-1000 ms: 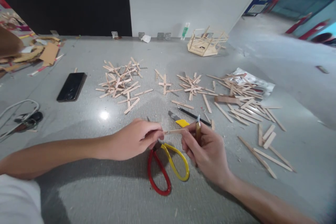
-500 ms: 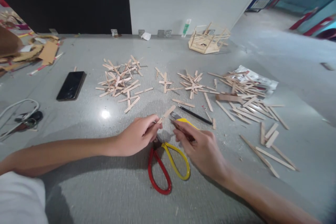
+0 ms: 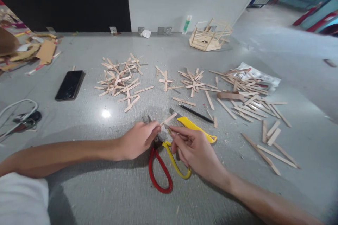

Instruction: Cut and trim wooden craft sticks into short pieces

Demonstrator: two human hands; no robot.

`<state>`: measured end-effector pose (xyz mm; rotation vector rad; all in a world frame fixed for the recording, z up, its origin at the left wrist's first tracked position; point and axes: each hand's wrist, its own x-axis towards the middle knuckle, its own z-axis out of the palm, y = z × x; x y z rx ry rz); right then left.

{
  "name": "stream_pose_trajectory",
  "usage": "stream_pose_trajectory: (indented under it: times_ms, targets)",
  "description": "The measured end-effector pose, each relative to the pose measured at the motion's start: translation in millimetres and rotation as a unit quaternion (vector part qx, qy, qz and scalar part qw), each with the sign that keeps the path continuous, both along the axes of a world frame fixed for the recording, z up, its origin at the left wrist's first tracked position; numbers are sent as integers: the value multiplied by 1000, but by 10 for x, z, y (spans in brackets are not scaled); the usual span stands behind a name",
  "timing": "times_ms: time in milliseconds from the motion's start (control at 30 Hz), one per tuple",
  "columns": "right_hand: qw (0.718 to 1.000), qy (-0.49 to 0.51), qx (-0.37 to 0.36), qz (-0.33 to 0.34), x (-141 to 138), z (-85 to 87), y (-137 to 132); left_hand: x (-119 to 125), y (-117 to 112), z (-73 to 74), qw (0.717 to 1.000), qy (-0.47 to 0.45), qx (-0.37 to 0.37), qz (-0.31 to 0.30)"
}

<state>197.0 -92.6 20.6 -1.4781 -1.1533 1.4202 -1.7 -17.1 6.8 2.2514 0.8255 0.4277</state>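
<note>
Pinched in my left hand (image 3: 141, 139) is a wooden craft stick (image 3: 169, 118), its free end pointing up and to the right. My right hand (image 3: 195, 149) is closed around a small, slim pointed tool (image 3: 168, 129), mostly covered by the fingers; its tip is at the stick, close to my left fingertips. Under and between both hands lie open scissors (image 3: 157, 142) with one red and one yellow handle. A yellow utility knife (image 3: 194, 125) rests just beyond my right hand, and a black pen-like tool (image 3: 196, 113) lies behind it.
Loose craft sticks lie in piles at left (image 3: 116, 81), centre (image 3: 194, 85) and right (image 3: 248, 109). A stick-built frame (image 3: 207, 42) and a glue tube (image 3: 187, 24) stand at the back wall. A phone (image 3: 70, 85), a cable with keys (image 3: 26, 119) and cardboard scraps (image 3: 46, 52) are leftward.
My right hand has moved left and slightly down, bringing the tool's tip to the stick. The yellow knife is now uncovered. My left hand has shifted slightly left and lower.
</note>
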Motion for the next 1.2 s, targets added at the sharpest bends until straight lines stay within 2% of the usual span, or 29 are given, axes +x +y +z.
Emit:
stream_pose_trajectory:
  times_ms: [400, 733, 1200]
  targets:
    - [990, 117, -76, 4, -6, 32, 51, -89, -6, -205, 993, 42, 111, -30]
    - [999, 36, -31, -10, -134, -25, 34, -87, -42, -312, 986, 30, 161, -37]
    - [1000, -5, 10, 27, -74, -72, 67, -53, -21, -270, 991, 26, 129, -19]
